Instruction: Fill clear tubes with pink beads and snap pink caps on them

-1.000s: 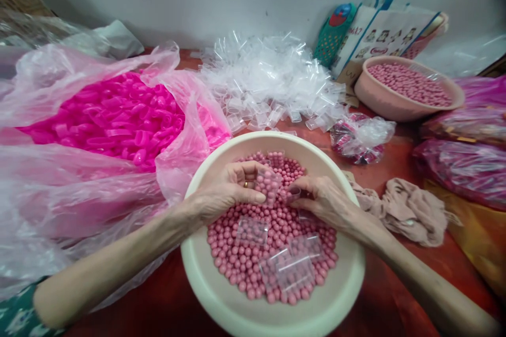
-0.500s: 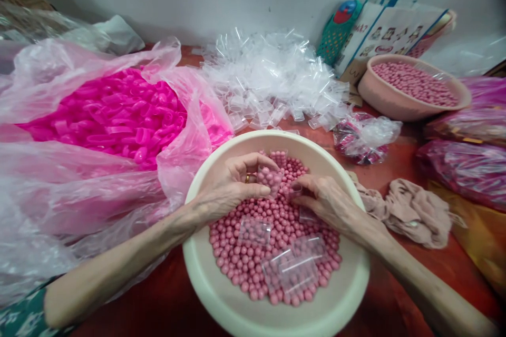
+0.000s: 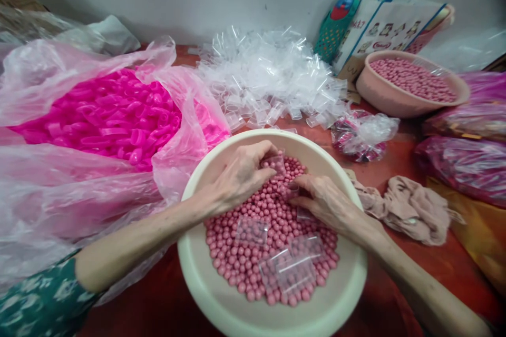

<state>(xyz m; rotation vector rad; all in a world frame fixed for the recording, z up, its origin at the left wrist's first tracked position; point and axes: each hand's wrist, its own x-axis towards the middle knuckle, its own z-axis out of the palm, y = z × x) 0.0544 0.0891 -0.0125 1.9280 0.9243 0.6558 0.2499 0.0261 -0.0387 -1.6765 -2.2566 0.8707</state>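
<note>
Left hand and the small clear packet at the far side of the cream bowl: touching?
Touching. The head view shows the left hand pinching the small clear packet between thumb and fingers above the pink beads.

left hand [image 3: 241,176]: fingers pinched, palm down | right hand [image 3: 324,201]: fingers curled, pinching
</note>
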